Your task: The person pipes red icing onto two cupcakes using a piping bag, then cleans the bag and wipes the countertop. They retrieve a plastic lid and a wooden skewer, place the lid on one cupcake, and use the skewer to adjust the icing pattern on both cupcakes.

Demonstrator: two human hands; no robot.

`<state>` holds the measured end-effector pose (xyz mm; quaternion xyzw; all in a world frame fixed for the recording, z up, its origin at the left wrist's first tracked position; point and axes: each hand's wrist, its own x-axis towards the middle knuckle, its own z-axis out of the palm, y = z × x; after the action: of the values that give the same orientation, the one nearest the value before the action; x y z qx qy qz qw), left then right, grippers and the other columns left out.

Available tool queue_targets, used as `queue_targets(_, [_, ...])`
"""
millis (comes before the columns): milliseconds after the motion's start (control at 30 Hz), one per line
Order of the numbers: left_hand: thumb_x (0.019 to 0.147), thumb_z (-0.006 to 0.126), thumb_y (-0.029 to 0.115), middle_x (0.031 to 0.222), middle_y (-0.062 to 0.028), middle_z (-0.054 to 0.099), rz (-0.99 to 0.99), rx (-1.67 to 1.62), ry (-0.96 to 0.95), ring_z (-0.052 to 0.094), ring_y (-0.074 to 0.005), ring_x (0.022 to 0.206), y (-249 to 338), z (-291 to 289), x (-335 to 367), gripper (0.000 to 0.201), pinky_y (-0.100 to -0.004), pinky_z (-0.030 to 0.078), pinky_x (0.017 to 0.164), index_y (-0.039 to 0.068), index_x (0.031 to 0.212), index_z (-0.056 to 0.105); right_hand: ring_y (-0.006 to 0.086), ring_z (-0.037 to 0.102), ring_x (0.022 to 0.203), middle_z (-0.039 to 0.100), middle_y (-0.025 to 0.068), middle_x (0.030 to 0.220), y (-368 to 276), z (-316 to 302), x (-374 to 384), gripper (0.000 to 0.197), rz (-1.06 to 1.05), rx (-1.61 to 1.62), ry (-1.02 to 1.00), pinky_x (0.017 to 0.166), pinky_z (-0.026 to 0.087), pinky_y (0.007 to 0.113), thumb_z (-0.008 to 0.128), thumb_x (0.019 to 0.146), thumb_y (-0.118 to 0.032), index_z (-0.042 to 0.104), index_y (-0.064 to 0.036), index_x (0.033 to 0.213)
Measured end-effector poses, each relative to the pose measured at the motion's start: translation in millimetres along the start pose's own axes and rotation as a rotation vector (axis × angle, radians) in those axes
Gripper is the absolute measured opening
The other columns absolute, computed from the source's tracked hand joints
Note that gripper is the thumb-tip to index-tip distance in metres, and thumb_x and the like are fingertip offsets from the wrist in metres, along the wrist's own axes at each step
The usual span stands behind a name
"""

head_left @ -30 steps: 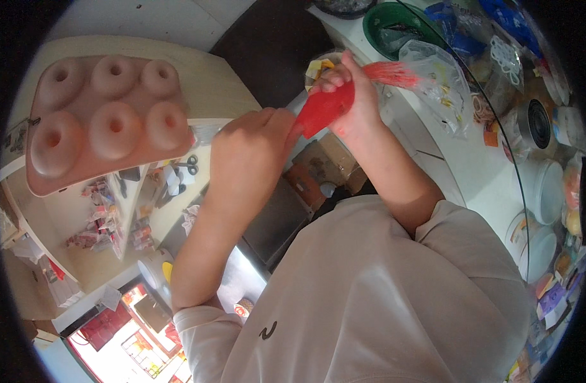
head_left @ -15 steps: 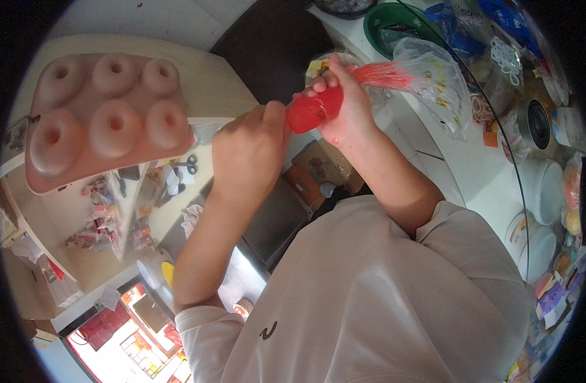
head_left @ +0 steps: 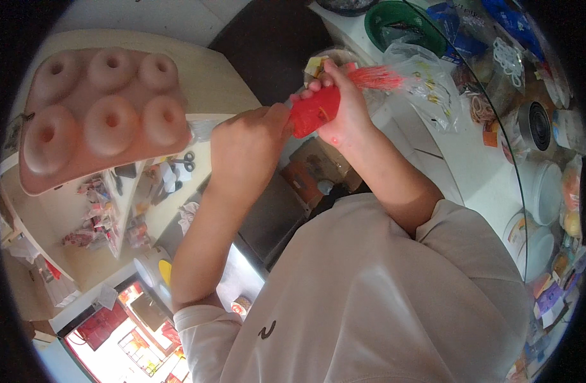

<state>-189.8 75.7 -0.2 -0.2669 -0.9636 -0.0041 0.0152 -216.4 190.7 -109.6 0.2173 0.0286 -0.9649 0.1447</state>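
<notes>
- The left hand point(head_left: 248, 150) is curled into a fist, its fingers pinching the narrow end of a red piping bag point(head_left: 315, 110).
- The right hand point(head_left: 344, 105) is wrapped round the fat part of the same bag, fingers pressed tight on it; the bag's twisted, shiny red top point(head_left: 376, 78) sticks out past the knuckles.
- The bag is held up in the air between both hands, above a dark gap point(head_left: 267, 45) between two surfaces, not resting on anything.
- To the left lies a pale worktop point(head_left: 210, 83), and on it a pink silicone mould point(head_left: 95, 115) with six ring-shaped humps, well apart from the hands.
- To the right runs a white worktop point(head_left: 459, 153) with a glass sheet edge curving over it, crowded with things: a clear plastic bag point(head_left: 427, 83) just beside the right hand, a green bowl point(head_left: 395, 22), a white tub point(head_left: 538, 191) and small packets.
- Below the pale worktop, shelves point(head_left: 114, 210) carry scissors and small clutter.
- A beige shirt point(head_left: 382, 300) fills the lower part of the view.
</notes>
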Motion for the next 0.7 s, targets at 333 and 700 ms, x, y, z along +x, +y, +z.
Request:
queue_targets(333, [0.075, 0.062, 0.016, 0.070, -0.0085, 0.059, -0.079, -0.090, 0.112, 0.059, -0.0248, 0.057, 3, 5, -2, 0.010, -0.0340, 0.046, 0.051, 0.008, 0.078, 0.057, 0.0230, 0.051, 0.065, 0.051, 0.0073, 0.066, -1, -4, 7, 0.031, 0.006, 0.017, 0.004, 0.075, 0.045, 0.049, 0.053, 0.085, -0.032, 0.041, -0.0112, 0.065])
queue_targets(700, [0.064, 0.066, 0.007, 0.076, -0.0053, 0.055, 0.136, -0.153, 0.306, 0.056, -0.0237, 0.069, -2, 30, -5, 0.018, -0.0327, 0.046, 0.057, 0.008, 0.079, 0.057, 0.0256, 0.052, 0.068, 0.052, 0.0093, 0.069, -2, -6, 7, 0.028, 0.066, 0.101, 0.079, 0.074, 0.046, 0.050, 0.052, 0.085, -0.032, 0.042, -0.0109, 0.068])
